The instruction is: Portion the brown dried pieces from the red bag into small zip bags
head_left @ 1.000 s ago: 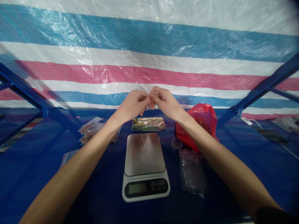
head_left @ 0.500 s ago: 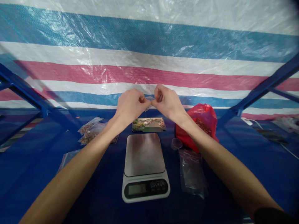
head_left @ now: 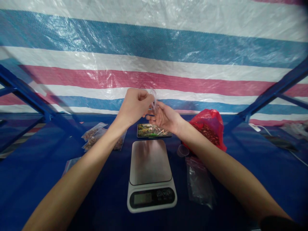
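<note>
My left hand [head_left: 137,104] is closed in a pinch on the top of a small clear plastic bag [head_left: 154,93]. The bag hangs down toward my right hand [head_left: 165,116], which is turned palm up beside it with its fingers apart, the bag at or against the fingers. What the bag holds is too small to make out. Below both hands lies a phone [head_left: 154,131] with a picture on its screen. Closer to me stands a white kitchen scale [head_left: 151,166] with a bare steel plate; its display is too dim to read.
Several filled zip bags [head_left: 96,138] lie at the left, partly behind my forearm. On the right are an open red bag [head_left: 213,120] of reddish-brown dried bits, a small clear cup [head_left: 183,150] and clear zip bags [head_left: 201,183]. A striped tarp [head_left: 154,41] hangs behind.
Both hands were pinching the small bag together. My right hand has let go with its fingertips, turned palm up and dropped slightly, while my left keeps its pinch, with the bag raised.
</note>
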A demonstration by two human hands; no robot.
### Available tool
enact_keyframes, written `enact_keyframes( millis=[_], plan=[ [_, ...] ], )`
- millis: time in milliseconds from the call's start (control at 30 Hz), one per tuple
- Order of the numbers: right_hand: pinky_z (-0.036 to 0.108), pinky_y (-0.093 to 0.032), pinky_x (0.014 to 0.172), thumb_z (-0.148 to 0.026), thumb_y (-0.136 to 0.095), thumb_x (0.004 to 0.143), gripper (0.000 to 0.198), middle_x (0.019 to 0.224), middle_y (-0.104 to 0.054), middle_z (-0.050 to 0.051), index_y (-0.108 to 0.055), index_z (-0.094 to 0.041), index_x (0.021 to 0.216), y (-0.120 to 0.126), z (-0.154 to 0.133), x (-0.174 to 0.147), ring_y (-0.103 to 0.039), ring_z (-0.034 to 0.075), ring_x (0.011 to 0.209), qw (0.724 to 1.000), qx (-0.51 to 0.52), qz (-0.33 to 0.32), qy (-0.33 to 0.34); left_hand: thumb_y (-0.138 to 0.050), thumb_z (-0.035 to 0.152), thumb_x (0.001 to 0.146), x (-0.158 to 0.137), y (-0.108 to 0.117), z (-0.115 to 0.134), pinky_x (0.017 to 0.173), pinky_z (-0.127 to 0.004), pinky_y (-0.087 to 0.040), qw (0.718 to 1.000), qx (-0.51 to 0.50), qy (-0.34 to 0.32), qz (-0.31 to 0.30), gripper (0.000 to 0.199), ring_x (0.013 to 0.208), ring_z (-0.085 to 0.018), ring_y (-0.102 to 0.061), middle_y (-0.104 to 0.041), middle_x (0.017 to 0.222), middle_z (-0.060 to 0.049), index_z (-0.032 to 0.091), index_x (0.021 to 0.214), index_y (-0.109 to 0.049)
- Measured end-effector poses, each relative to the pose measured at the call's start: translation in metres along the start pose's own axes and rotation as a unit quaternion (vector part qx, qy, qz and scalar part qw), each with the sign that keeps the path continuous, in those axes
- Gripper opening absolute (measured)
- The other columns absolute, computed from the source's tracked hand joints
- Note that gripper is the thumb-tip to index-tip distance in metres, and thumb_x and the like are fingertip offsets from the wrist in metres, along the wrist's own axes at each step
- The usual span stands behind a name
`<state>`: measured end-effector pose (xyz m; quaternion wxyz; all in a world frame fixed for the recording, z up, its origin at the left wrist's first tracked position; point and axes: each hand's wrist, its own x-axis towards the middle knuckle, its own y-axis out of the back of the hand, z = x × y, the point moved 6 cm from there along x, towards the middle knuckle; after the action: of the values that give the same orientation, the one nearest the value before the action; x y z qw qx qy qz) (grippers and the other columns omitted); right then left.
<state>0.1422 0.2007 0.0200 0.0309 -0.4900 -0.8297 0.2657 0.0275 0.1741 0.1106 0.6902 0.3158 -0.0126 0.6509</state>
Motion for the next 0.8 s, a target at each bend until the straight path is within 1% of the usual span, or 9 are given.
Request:
enact_keyframes(
  millis=[100, 233, 367, 467, 500, 567, 633, 700, 800],
  plan=[
    [0.023, -0.039, 0.046, -0.045, -0.067, 0.095, 0.026, 0.066, -0.059, -0.003, -0.061, -0.022, 0.086, 0.005, -0.008, -0.002, -0.048, 0.008, 0.049, 0.998, -0.003, 0.021, 0.057, -0.053, 0.026, 0.091, -0.002, -0.001, 0.009, 0.045, -0.024, -0.027, 1.000, -0.021, 0.001, -0.016, 0.040, 0.037, -0.007, -0.040, -0.049, 0.039, 0.004, 0.020, 0.051, -0.052],
    [0.022, -0.028, 0.040, -0.048, -0.073, 0.091, 0.035, 0.058, -0.050, -0.007, -0.052, -0.024, 0.077, 0.017, -0.026, -0.006, -0.034, 0.006, 0.043, 0.992, -0.016, 0.058, 0.111, -0.044, 0.044, 0.104, -0.008, 0.008, 0.012, 0.045, -0.025, -0.029, 0.998, -0.062, 0.008, 0.010, 0.055, 0.037, -0.009, -0.042, -0.047, 0.038, 0.002, 0.021, 0.055, -0.055],
    [0.021, -0.023, 0.038, -0.045, -0.069, 0.098, 0.039, 0.055, -0.048, -0.008, -0.046, -0.024, 0.075, 0.029, -0.040, -0.010, -0.031, 0.005, 0.041, 0.986, 0.063, 0.099, 0.116, -0.040, 0.051, 0.106, -0.037, 0.027, -0.030, 0.045, -0.026, -0.029, 0.995, -0.024, 0.049, 0.086, 0.060, 0.038, -0.010, -0.040, -0.043, 0.038, 0.003, 0.022, 0.055, -0.053],
    [0.019, -0.023, 0.037, -0.044, -0.057, 0.107, 0.034, 0.054, -0.049, -0.008, -0.050, -0.023, 0.081, 0.035, -0.042, -0.013, -0.034, 0.005, 0.040, 0.976, 0.135, 0.131, 0.106, -0.023, 0.055, 0.110, -0.067, 0.032, -0.077, 0.046, -0.028, -0.031, 0.994, 0.048, 0.070, 0.072, 0.068, 0.038, -0.012, -0.043, -0.045, 0.040, 0.002, 0.023, 0.058, -0.053],
    [0.019, -0.022, 0.037, -0.043, -0.055, 0.108, 0.033, 0.054, -0.049, -0.008, -0.051, -0.023, 0.083, 0.036, -0.042, -0.014, -0.035, 0.005, 0.040, 0.974, 0.144, 0.138, 0.104, -0.020, 0.051, 0.111, -0.077, 0.035, -0.086, 0.048, -0.028, -0.033, 0.990, 0.112, 0.040, 0.081, 0.068, 0.040, -0.012, -0.047, -0.049, 0.042, 0.001, 0.022, 0.058, -0.053],
    [0.018, -0.019, 0.035, -0.041, -0.055, 0.109, 0.031, 0.054, -0.048, -0.008, -0.051, -0.022, 0.084, 0.036, -0.042, -0.014, -0.035, 0.005, 0.039, 0.974, 0.141, 0.146, 0.102, -0.024, 0.041, 0.110, -0.091, 0.033, -0.092, 0.054, -0.030, -0.036, 0.957, 0.276, -0.055, 0.066, 0.064, 0.046, -0.014, -0.056, -0.058, 0.048, -0.002, 0.021, 0.060, -0.058],
    [0.018, -0.016, 0.034, -0.037, -0.051, 0.111, 0.031, 0.053, -0.047, -0.008, -0.051, -0.022, 0.083, 0.035, -0.043, -0.016, -0.031, 0.004, 0.038, 0.975, 0.121, 0.157, 0.102, -0.034, 0.039, 0.107, -0.098, 0.032, -0.094, 0.056, -0.032, -0.033, 0.935, 0.335, -0.105, 0.057, 0.056, 0.049, -0.017, -0.058, -0.063, 0.053, -0.004, 0.021, 0.060, -0.059],
    [0.018, -0.014, 0.033, -0.032, -0.046, 0.111, 0.033, 0.052, -0.046, -0.008, -0.050, -0.022, 0.080, 0.035, -0.050, -0.021, -0.026, 0.004, 0.036, 0.973, 0.088, 0.175, 0.120, -0.042, 0.038, 0.103, -0.100, 0.032, -0.090, 0.056, -0.033, -0.028, 0.926, 0.352, -0.129, 0.052, 0.049, 0.049, -0.018, -0.056, -0.063, 0.054, -0.005, 0.022, 0.059, -0.058],
    [0.020, -0.012, 0.032, -0.034, -0.053, 0.109, 0.034, 0.052, -0.049, -0.007, -0.052, -0.022, 0.077, 0.036, -0.075, -0.041, -0.023, 0.004, 0.035, 0.956, 0.014, 0.203, 0.211, -0.046, 0.034, 0.101, -0.098, 0.034, -0.082, 0.057, -0.034, -0.025, 0.912, 0.375, -0.160, 0.054, 0.046, 0.048, -0.017, -0.052, -0.061, 0.053, -0.004, 0.022, 0.059, -0.057]
  ],
)
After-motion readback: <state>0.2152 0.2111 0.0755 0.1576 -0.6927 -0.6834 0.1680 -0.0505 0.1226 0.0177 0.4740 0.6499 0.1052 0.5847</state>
